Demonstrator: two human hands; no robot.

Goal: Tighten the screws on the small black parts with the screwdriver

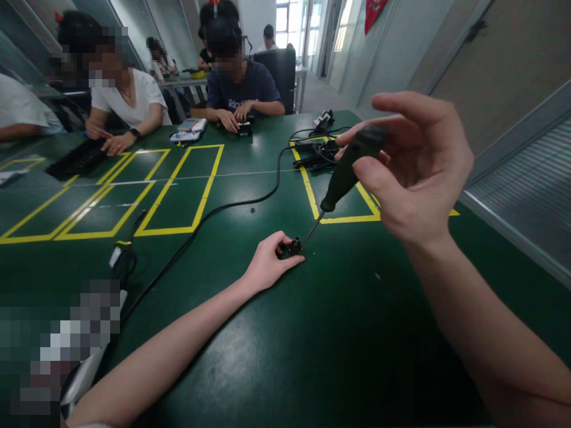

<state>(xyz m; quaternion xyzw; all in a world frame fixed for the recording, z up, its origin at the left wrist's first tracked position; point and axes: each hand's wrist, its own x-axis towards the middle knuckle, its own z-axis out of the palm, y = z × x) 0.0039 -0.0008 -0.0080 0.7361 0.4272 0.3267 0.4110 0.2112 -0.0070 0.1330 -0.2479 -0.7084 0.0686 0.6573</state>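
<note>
Resting on the green table, my left hand (270,261) pinches a small black part (294,245) with a round, tube-like top between thumb and fingers. My right hand (414,160) is raised at the right, its thumb and fingers around the dark handle of a screwdriver (341,178). The screwdriver slants down to the left, and its thin metal tip meets the right side of the small black part. Whether the tip sits in a screw is too small to tell.
A black cable (223,207) crosses the green table (348,333). Yellow tape outlines (209,184) mark its far side. Black parts and cables (314,156) lie behind the screwdriver. A pouch-like item (190,129) lies farther left. Co-workers (243,86) sit across, handling dark objects.
</note>
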